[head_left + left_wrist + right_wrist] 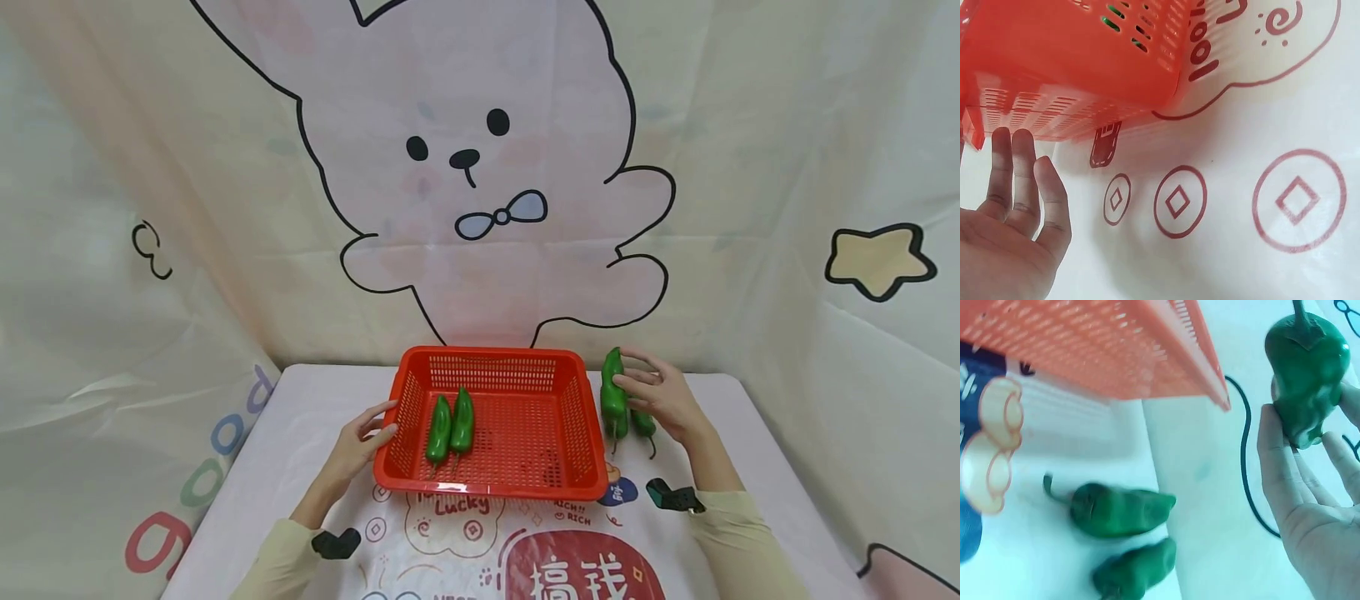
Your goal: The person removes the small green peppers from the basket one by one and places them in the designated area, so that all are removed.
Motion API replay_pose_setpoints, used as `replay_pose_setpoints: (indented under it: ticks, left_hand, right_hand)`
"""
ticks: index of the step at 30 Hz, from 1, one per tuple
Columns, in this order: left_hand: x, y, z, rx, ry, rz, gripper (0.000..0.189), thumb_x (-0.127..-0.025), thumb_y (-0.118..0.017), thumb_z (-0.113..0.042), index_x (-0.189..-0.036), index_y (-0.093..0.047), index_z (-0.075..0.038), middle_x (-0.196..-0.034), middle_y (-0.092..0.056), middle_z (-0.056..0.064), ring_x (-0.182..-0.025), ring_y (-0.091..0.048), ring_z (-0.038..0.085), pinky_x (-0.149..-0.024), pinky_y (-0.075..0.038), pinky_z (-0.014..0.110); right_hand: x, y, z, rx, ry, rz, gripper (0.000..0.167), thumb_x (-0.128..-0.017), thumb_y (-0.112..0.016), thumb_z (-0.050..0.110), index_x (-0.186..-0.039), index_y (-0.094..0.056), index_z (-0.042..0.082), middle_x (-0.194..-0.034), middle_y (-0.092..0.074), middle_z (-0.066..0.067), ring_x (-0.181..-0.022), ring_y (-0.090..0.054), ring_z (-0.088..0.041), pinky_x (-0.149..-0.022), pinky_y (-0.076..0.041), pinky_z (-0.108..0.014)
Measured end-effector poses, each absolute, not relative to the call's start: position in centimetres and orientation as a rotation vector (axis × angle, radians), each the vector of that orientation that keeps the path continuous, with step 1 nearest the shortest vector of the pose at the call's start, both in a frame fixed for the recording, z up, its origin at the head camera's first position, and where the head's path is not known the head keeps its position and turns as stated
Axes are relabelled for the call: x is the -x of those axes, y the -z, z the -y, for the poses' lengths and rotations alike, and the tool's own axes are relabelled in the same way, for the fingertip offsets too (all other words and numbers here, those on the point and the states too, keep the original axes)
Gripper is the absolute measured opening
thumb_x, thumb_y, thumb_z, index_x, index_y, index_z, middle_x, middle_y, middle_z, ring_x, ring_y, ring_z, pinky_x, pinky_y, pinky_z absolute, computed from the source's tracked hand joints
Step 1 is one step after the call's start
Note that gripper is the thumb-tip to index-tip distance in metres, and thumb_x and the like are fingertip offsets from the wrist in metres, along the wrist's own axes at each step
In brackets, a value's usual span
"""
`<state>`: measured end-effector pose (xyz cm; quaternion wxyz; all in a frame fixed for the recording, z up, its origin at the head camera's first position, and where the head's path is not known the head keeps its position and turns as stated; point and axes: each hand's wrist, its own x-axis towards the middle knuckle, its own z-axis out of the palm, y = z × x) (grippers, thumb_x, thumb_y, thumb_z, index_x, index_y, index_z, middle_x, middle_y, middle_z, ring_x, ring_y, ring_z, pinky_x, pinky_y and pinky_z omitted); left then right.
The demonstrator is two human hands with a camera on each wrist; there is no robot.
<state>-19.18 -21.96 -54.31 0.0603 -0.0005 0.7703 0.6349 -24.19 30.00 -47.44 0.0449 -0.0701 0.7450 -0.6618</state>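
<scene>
Head view: A red slotted basket (487,488) sat on a white table (330,400) with printed decoration. Two green peppers lay close together in its left half, a left pepper (438,431) and its right-hand neighbour (462,422). Your left hand (362,437) was at the left rim, fingers spread and only lightly bent. Your right hand (663,398), past the right wall, had its fingertips around a held pepper (613,396), just beside the basket. A further pepper (643,423) showed partly beneath that hand. Lowered too early, the held pepper could have caught the right rim.

Left wrist view: Your fingers stood nearly straight beside the basket's outer wall, not wrapped around it. The thumb was not clearly in view, so how firmly you steadied the basket could not be told. With so light a touch, a knock on the far side might have slid it.

Right wrist view: Your fingers and thumb pinched the held pepper near its tip end, its stem end pointing away from your palm. Glossy skin and a fingertip hold could have let it swing or slip. Two loose peppers, an upper one (1122,511) and a lower one (1138,569), lay near each other outside the basket; a brush of the hand could have rolled them.
</scene>
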Motion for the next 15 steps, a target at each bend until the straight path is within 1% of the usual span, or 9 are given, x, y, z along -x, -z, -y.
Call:
replay_pose_setpoints:
  ticks: [5,6,8,11,13,15]
  left_hand:
    - [19.1,54.3,21.9,-0.018,-1.937,-2.320,0.056,-0.099,-0.070,-0.027,-0.150,-0.051,-0.017,-0.133,-0.055,0.022,-0.114,-0.059,0.039,-0.082,-0.059,0.042]
    - [19.1,54.3,21.8,-0.023,-1.936,-2.327,0.055,-0.099,-0.070,-0.027,-0.150,-0.050,-0.018,-0.133,-0.055,0.021,-0.115,-0.059,0.038,-0.083,-0.059,0.042]
    - [19.0,54.1,21.7,-0.027,-1.920,-2.355,0.054,-0.100,-0.068,-0.024,-0.150,-0.049,-0.015,-0.134,-0.055,0.022,-0.117,-0.057,0.040,-0.086,-0.058,0.043]
    - [18.8,54.1,21.6,-0.045,-1.907,-2.402,0.053,-0.100,-0.068,-0.022,-0.150,-0.050,-0.013,-0.136,-0.054,0.023,-0.120,-0.054,0.041,-0.090,-0.056,0.044]
    - [18.7,54.1,21.6,-0.044,-1.908,-2.422,0.052,-0.100,-0.068,-0.021,-0.148,-0.051,-0.011,-0.136,-0.055,0.022,-0.121,-0.054,0.041,-0.090,-0.056,0.044]
    - [18.8,54.4,21.8,-0.053,-1.925,-2.418,0.051,-0.099,-0.070,-0.023,-0.146,-0.054,-0.012,-0.135,-0.056,0.021,-0.119,-0.056,0.039,-0.089,-0.057,0.041]
  right_hand:
    - [23.6,48.1,-31.4,0.179,2.020,-2.338,0.059,-0.099,-0.070,0.019,-0.150,-0.045,0.004,-0.133,-0.059,-0.020,-0.108,-0.066,-0.013,-0.083,-0.058,-0.035]
    - [23.5,48.2,-31.7,0.171,2.014,-2.352,0.059,-0.099,-0.071,0.020,-0.149,-0.045,0.004,-0.133,-0.059,-0.021,-0.107,-0.066,-0.012,-0.083,-0.058,-0.034]
    - [23.3,48.5,-32.2,0.150,2.005,-2.370,0.058,-0.099,-0.071,0.021,-0.148,-0.046,0.003,-0.132,-0.060,-0.019,-0.106,-0.066,-0.011,-0.083,-0.058,-0.033]
    - [22.8,48.8,-32.9,0.145,1.973,-2.409,0.057,-0.099,-0.070,0.022,-0.147,-0.047,0.001,-0.134,-0.057,-0.024,-0.104,-0.066,-0.010,-0.083,-0.058,-0.032]
    - [22.6,49.0,-33.4,0.141,1.955,-2.427,0.057,-0.099,-0.070,0.022,-0.146,-0.048,0.000,-0.136,-0.054,-0.028,-0.104,-0.065,-0.008,-0.082,-0.058,-0.032]
    - [22.3,49.3,-33.9,0.145,1.936,-2.449,0.058,-0.099,-0.070,0.022,-0.146,-0.048,-0.001,-0.140,-0.049,-0.033,-0.104,-0.064,-0.006,-0.082,-0.058,-0.032]
